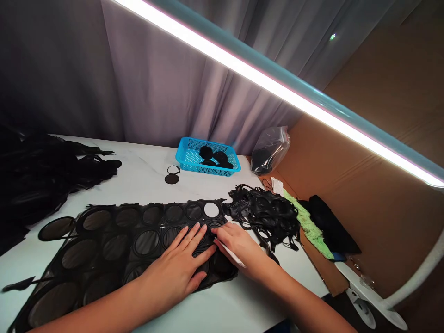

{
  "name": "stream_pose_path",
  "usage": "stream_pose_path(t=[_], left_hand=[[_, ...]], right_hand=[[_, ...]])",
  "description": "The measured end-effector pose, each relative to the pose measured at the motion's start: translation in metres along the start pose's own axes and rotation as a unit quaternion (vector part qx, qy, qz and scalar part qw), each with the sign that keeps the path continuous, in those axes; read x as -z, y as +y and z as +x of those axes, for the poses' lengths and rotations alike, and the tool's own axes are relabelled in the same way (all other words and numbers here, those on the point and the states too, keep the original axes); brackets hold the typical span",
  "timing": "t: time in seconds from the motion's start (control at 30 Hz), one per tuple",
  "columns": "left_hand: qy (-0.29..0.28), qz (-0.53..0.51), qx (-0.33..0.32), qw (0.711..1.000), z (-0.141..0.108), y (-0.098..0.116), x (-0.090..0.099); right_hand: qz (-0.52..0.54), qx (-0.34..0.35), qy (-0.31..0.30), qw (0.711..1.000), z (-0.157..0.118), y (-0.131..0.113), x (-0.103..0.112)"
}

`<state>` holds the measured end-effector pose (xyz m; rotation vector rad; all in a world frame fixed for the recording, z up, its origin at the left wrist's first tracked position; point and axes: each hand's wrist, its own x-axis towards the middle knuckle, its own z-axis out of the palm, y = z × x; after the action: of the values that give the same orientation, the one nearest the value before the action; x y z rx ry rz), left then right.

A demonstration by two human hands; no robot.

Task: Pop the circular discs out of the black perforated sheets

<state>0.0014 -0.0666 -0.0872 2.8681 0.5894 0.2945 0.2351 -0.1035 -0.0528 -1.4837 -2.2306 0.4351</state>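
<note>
A black sheet (118, 247) with rows of round disc shapes lies flat on the white table. My left hand (183, 256) rests on it, palm down, with its fingers stretched and spread. To its right, my right hand (239, 245) is closed, its fingertips pressed together at the rim of a disc in the sheet. A slim white object (229, 252) runs under the fingers of that hand; its kind is unclear. Just beyond the fingertips, one round hole (211, 210) in the sheet shows the white tabletop.
Tangled black scraps (267, 210) lie right of the sheet. A blue basket (208, 169) holds several black pieces, with a loose dark disc (171, 178) nearby. Black material (41, 171) is heaped at left. A clear bag (270, 150), green cloth (310, 229) and a white lamp stand (374, 296) are at right.
</note>
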Motion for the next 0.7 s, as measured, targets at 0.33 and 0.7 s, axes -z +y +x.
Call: stream_pose_path(t=[0.33,0.7], left_hand=[[0.013,-0.021,-0.045,0.999,-0.005,0.005,0.007],[-0.078,-0.084,-0.049,0.992,-0.011,0.018,0.014]], right_hand=[[0.041,-0.203,0.195,0.959,-0.016,0.024,0.038],[0.252,-0.139,-0.019,0.958,-0.045,-0.029,0.011]])
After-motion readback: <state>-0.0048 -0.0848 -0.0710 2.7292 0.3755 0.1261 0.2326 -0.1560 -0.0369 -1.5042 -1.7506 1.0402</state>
